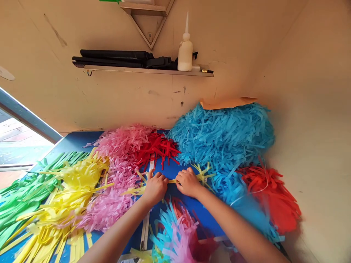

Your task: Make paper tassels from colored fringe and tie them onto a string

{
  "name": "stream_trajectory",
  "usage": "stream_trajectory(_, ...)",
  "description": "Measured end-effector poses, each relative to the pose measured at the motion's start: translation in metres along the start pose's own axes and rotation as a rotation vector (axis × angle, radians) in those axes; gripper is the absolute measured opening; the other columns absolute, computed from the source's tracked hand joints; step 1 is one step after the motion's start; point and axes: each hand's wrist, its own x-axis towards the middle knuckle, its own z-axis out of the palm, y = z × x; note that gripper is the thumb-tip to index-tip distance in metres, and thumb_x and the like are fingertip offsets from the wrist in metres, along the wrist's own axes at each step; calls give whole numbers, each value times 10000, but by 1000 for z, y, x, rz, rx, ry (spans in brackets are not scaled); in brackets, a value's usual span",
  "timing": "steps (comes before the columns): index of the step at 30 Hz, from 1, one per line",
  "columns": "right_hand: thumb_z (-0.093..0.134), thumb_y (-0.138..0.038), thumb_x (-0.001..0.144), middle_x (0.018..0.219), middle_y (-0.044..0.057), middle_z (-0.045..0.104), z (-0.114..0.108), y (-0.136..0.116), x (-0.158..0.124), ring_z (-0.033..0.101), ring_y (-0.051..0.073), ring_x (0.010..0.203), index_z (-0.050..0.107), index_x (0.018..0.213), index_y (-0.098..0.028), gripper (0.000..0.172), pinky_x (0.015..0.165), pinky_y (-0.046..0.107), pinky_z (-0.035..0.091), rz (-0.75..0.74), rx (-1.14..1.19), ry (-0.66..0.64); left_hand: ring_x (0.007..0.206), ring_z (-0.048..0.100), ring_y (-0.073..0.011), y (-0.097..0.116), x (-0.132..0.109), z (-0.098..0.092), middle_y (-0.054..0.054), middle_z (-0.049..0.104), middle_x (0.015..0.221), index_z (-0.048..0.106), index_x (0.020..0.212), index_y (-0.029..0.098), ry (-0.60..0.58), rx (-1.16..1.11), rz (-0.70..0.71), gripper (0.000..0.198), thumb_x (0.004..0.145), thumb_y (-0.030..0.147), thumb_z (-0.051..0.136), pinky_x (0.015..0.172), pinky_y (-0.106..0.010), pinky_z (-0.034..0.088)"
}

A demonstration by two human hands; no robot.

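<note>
Between my two hands runs a narrow yellow paper strip (pixel 172 181), twisted in the middle, with loose fringed ends fanning out on both outer sides. My left hand (pixel 157 187) is closed around its left part, and the left fringe (pixel 135 190) sticks out beyond the fingers. Fingers curled, my right hand (pixel 188 182) grips the right part near the yellow fringe (pixel 203 174). Both hands are low over the blue table (pixel 171 164). Just below them lies a mixed bunch of blue, pink and red fringes (pixel 175 233).
Pink fringes (pixel 120 175), yellow fringes (pixel 79 179) and green strips (pixel 35 197) cover the left side. A big blue heap (pixel 225 135) rises at the back right, beside red fringes (pixel 276 197). On a wall shelf (pixel 131 69) stands a white nozzle bottle (pixel 185 53).
</note>
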Motion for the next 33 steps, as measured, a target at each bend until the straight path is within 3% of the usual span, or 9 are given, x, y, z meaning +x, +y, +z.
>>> stream_trajectory(3, 641, -198, 885, 894, 45, 696, 2, 14, -10, 579, 199, 898, 712, 821, -199, 96, 832, 352, 305, 39, 43, 28, 918, 631, -234, -8, -12, 4, -30, 740, 874, 728, 866, 258, 28, -48, -30, 260, 946, 192, 489, 1075, -558, 211)
stream_trajectory(8, 744, -243, 849, 888, 2, 708, 6, 38, -13, 593, 175, 912, 742, 799, -232, 52, 813, 316, 332, 114, 145, 46, 975, 641, -227, -17, -20, 12, -8, 756, 970, 747, 916, 294, 74, -124, -134, 222, 960, 342, 535, 1004, -494, 286)
stream_trajectory(14, 732, -234, 836, 848, 0, 700, 8, 33, -5, 598, 167, 875, 715, 725, -204, 117, 780, 302, 331, 226, 188, 42, 934, 634, -231, -17, -13, 13, -28, 743, 907, 745, 865, 248, 61, -130, -200, 276, 963, 363, 513, 911, -439, 345)
stream_trajectory(24, 680, -213, 793, 807, -11, 688, 7, 30, 4, 587, 171, 880, 677, 659, -206, 134, 741, 294, 302, 302, 143, -24, 884, 615, -259, -22, 0, 16, -43, 708, 789, 683, 745, 205, -14, -54, -175, 252, 912, 365, 581, 886, -470, 335)
stream_trajectory(29, 674, -228, 797, 840, 20, 688, 5, 27, 4, 570, 193, 848, 677, 751, -197, 55, 739, 317, 313, 269, 57, -18, 913, 602, -259, -23, -2, 13, -57, 703, 883, 689, 863, 215, 16, -27, -143, 141, 906, 313, 597, 893, -471, 347)
stream_trajectory(33, 641, -201, 838, 1013, 47, 692, -6, 15, 0, 524, 238, 1025, 693, 865, -214, 60, 908, 406, 287, 59, -32, -5, 1041, 564, -253, -20, -4, 9, -27, 694, 1009, 697, 1013, 317, 28, -8, 36, 174, 934, 248, 559, 1025, -521, 266)
